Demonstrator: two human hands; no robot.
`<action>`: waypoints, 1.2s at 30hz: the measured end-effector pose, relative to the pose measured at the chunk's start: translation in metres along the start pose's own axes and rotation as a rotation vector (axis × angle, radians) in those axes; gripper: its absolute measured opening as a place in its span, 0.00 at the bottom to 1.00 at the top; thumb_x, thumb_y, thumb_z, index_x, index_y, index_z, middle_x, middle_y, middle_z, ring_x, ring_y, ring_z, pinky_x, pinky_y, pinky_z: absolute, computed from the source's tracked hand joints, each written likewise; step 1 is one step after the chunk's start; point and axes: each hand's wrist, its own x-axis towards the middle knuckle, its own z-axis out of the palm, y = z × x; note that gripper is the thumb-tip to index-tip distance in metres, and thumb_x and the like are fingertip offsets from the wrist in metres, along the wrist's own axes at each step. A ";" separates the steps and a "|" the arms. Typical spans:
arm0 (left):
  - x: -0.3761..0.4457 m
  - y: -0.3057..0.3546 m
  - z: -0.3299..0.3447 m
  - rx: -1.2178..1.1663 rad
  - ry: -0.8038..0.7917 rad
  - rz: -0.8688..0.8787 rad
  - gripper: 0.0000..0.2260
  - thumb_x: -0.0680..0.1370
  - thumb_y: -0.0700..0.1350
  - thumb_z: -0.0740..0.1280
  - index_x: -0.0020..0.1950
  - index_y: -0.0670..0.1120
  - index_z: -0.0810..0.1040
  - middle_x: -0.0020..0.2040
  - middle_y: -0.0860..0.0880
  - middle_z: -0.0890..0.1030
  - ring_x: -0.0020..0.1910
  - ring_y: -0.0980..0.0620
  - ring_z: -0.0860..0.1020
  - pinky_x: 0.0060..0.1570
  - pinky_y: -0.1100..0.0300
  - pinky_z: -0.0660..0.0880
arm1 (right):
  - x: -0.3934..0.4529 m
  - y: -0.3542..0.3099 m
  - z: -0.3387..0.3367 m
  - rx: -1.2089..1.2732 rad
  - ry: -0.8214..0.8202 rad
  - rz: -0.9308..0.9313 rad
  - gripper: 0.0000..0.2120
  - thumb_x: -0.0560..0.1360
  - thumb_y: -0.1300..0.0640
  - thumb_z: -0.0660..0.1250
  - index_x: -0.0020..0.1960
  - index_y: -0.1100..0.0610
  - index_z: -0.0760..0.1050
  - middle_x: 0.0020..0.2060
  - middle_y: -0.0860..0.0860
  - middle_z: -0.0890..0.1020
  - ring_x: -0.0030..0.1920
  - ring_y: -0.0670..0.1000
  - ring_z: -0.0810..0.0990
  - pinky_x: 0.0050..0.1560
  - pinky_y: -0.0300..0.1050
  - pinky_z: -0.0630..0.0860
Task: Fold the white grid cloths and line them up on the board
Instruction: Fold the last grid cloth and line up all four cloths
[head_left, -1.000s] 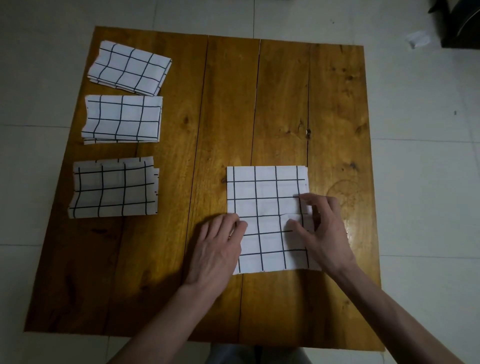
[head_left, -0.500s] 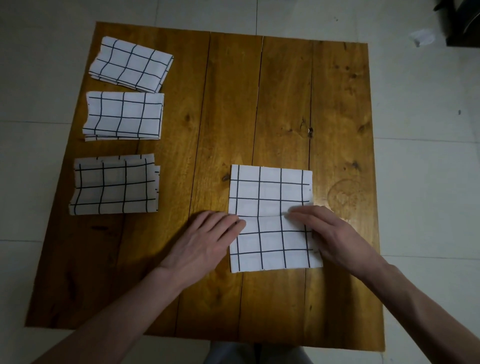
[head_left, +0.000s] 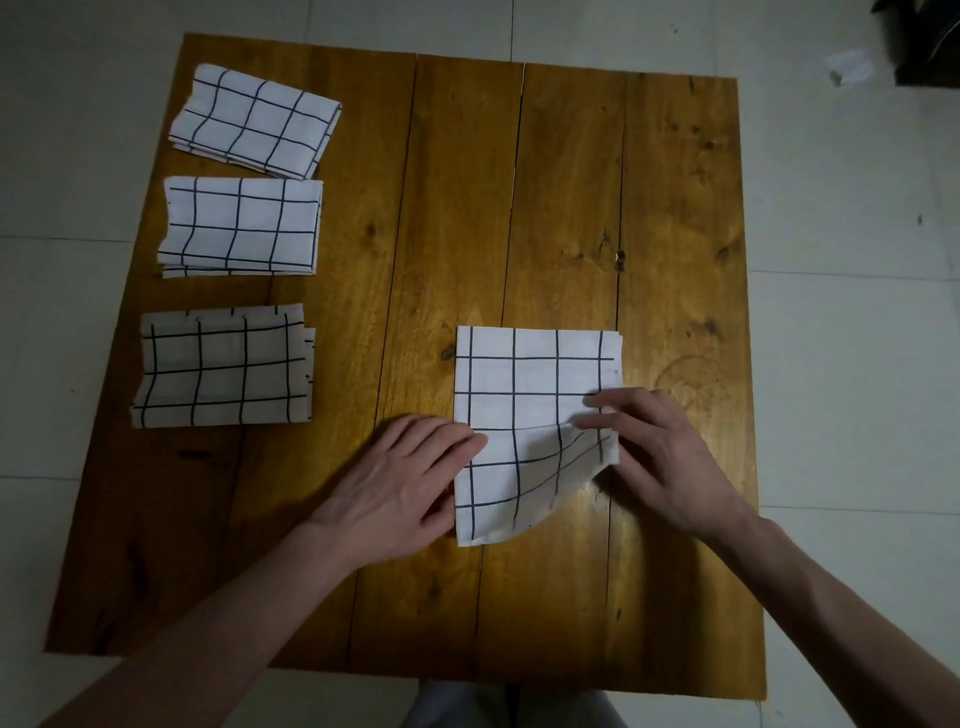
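On the near right part of the board (head_left: 566, 171), the fourth cloth (head_left: 535, 384) is being folded. It is lying as a flat square, white with a black grid, and its near right corner is being lifted and turned toward the middle, so that the shaded underside is being shown there. This corner is being pinched by the right hand (head_left: 660, 457) between thumb and fingers, a narrow grip holding only the cloth edge. The left edge of the cloth is being pressed down by the left hand (head_left: 410, 483), whose fingers are lying straight and flat and are gripping nothing.

The step in hand is judged to be the next half fold of this cloth, from a square into a rectangle like the others. For the next move, the lifted near edge is probably to be carried over to the far edge, and the corners are to be matched, while the left side is being held so that the layers are not sliding. The fabric looks thin and soft, so it is likely to be creasing easily.

Along the left side of the board, three folded cloths (head_left: 239, 228) are being kept in a column, apart from each other; the farthest one is lying a little turned. Around the board, pale floor tiles (head_left: 852, 312) are being seen.
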 end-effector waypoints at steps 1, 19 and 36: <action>0.001 0.000 0.001 0.000 0.000 -0.006 0.31 0.77 0.51 0.69 0.78 0.46 0.68 0.72 0.49 0.73 0.71 0.48 0.70 0.74 0.47 0.68 | 0.000 0.000 0.001 0.008 0.024 0.015 0.19 0.85 0.44 0.56 0.68 0.47 0.80 0.69 0.43 0.74 0.67 0.48 0.71 0.67 0.44 0.68; 0.025 0.037 0.010 -0.430 0.377 -0.619 0.14 0.84 0.54 0.62 0.52 0.49 0.84 0.51 0.58 0.81 0.53 0.56 0.74 0.51 0.49 0.74 | -0.009 -0.007 0.005 0.181 0.158 0.229 0.13 0.83 0.46 0.63 0.62 0.48 0.82 0.56 0.37 0.80 0.58 0.46 0.76 0.56 0.45 0.74; 0.044 0.031 0.000 -0.485 0.458 -0.805 0.07 0.79 0.51 0.71 0.48 0.49 0.83 0.40 0.58 0.79 0.43 0.54 0.77 0.51 0.52 0.70 | -0.001 -0.018 0.003 0.450 0.227 0.584 0.07 0.83 0.51 0.68 0.59 0.48 0.82 0.51 0.35 0.84 0.54 0.39 0.82 0.51 0.29 0.75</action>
